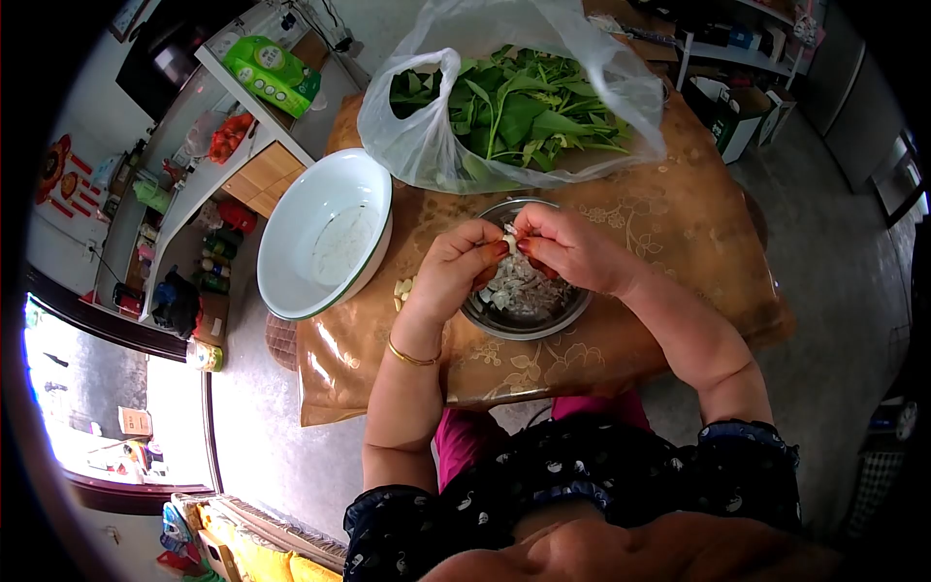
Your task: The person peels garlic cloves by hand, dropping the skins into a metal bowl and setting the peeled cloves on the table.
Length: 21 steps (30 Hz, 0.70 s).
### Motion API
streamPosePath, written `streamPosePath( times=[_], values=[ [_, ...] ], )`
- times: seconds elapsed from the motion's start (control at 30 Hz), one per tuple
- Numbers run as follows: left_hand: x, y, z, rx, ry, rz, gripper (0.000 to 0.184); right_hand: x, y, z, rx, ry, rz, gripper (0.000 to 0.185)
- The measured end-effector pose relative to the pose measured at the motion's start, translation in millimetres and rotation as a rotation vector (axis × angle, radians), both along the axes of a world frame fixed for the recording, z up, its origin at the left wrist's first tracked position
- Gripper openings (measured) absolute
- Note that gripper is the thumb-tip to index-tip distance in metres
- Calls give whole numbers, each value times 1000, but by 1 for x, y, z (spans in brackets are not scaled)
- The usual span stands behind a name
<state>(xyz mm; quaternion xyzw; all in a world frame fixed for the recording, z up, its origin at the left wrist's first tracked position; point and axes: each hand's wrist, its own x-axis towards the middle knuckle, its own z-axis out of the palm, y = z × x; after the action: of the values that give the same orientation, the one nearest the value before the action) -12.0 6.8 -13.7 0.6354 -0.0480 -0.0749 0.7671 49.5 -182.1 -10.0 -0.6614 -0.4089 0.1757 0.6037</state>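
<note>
Both my hands meet above a round metal bowl (pixel 524 333) that holds whitish, papery peelings (pixel 525 294). My left hand (pixel 458 264) and my right hand (pixel 565 248) pinch a small pale piece (pixel 510 242) between their fingertips; it looks like a garlic clove, though the fingers cover most of it. Several pale cloves (pixel 403 291) lie on the table beside my left wrist, partly hidden by it. A gold bangle circles my left forearm.
A white basin (pixel 335 242) stands left of the metal bowl. Behind the bowl, an open plastic bag (pixel 407 160) holds green leaves (pixel 524 107). The brown-covered table (pixel 698 233) has its front edge near my body. Shelves with a green package (pixel 272 76) are at the left.
</note>
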Motion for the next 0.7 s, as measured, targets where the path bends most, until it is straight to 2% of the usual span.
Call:
streamPosePath(
  times=[0.23,0.53,0.7],
  values=[
    [1,7,0,-248,107,-135,4,-4,-2,8,48,141,91,7],
    [0,7,1,57,4,-89,4,1,0,3,43,299,62,4],
    [-1,4,4,163,-45,-50,5,2,0,1,14,253,35,4]
  ],
)
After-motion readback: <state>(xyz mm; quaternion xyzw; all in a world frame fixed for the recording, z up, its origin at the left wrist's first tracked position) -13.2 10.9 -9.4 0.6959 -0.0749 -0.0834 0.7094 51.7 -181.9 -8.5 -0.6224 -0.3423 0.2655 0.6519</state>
